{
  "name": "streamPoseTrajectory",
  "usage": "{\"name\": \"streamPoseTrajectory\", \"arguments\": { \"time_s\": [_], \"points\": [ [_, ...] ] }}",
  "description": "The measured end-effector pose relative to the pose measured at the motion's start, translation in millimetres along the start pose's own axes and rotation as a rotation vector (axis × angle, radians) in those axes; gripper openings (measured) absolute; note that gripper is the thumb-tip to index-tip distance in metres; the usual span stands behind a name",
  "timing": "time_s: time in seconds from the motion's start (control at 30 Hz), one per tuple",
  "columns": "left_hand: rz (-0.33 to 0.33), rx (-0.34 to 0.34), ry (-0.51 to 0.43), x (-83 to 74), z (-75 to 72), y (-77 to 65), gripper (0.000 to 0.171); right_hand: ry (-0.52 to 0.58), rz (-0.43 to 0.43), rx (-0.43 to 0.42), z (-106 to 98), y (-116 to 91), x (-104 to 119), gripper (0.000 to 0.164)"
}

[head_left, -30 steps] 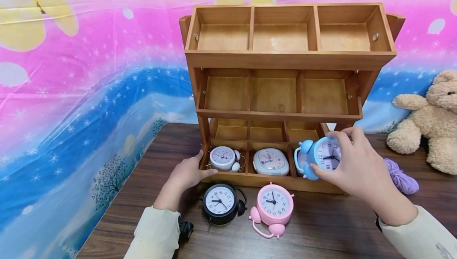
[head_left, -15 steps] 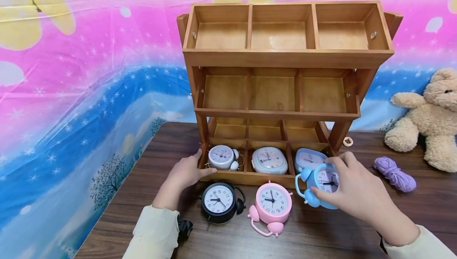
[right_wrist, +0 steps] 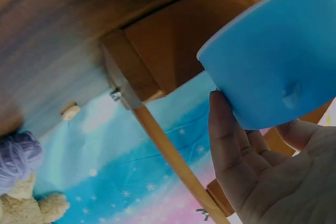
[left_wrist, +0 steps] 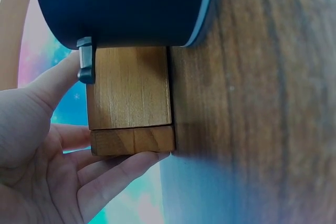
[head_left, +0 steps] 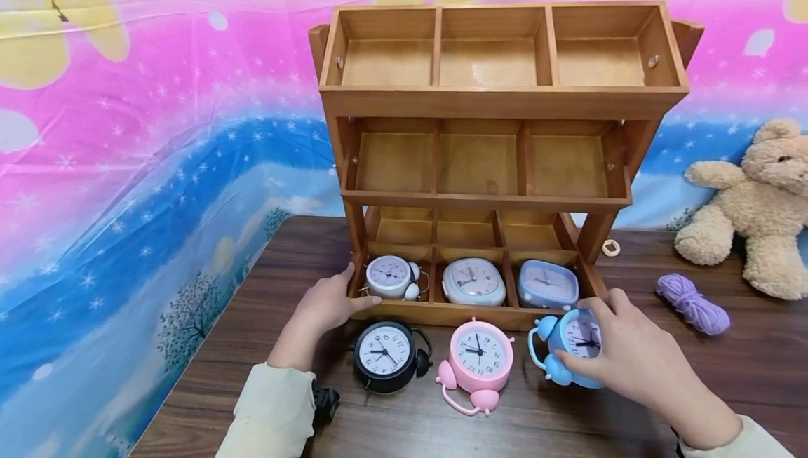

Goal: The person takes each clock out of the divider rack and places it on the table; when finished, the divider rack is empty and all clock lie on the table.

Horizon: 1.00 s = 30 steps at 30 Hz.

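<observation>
My right hand [head_left: 637, 356] holds a blue twin-bell alarm clock [head_left: 571, 346] by its round case, just in front of the wooden shelf's right end. The right wrist view shows the back of the blue case between thumb and fingers. At the shelf's bottom left corner, my left hand [head_left: 322, 307] grips the wooden shelf [head_left: 505, 104], thumb along the front board. A black alarm clock [head_left: 385, 358] and a pink alarm clock [head_left: 481, 360] lie face up on the table. In the bottom tier sit a white twin-bell clock [head_left: 388, 275], a pale rounded clock [head_left: 473, 283] and a blue-grey clock [head_left: 548, 284].
Above, the shelf's upper and middle tiers [head_left: 476, 160] each have three compartments. To the right on the table [head_left: 265, 290] lie purple yarn [head_left: 692, 304] and a small wooden ring [head_left: 610, 247], with a teddy bear [head_left: 751, 212] behind. A patterned cloth [head_left: 189, 93] hangs at the back.
My right hand has brought the blue alarm clock from over the bottom right compartment toward me and down, uncovering the blue-grey clock. My left hand stays on the shelf corner.
</observation>
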State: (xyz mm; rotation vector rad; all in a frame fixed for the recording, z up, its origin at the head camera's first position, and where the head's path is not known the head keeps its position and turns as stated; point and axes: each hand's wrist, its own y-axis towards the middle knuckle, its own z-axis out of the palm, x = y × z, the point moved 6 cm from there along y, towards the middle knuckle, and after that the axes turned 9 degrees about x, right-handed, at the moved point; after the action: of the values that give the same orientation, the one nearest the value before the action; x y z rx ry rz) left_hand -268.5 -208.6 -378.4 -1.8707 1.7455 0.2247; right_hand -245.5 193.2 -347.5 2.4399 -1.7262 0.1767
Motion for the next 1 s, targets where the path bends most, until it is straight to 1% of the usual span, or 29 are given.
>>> {"name": "streamPoseTrajectory", "arguments": {
  "time_s": [0.3,0.47,0.67,0.8,1.0],
  "points": [
    [-0.003,-0.001,0.013,1.7,1.1,0.7,0.089,0.004,0.007,0.004,13,-1,-12,0.09],
    [0.017,-0.013,0.017,0.3,-0.1,1.1,0.089,0.007,0.008,0.003,19,0,-17,0.089],
    [0.023,-0.02,0.03,-0.5,-0.9,1.7,0.089,0.0,0.014,-0.005,22,1,-20,0.088],
    [0.02,-0.017,0.038,-0.1,-0.7,1.6,0.089,0.005,0.02,0.004,23,1,-21,0.089],
    [0.024,-0.009,0.019,1.9,-0.9,0.7,0.087,0.011,0.011,0.001,24,0,-22,0.089]
  ]
}}
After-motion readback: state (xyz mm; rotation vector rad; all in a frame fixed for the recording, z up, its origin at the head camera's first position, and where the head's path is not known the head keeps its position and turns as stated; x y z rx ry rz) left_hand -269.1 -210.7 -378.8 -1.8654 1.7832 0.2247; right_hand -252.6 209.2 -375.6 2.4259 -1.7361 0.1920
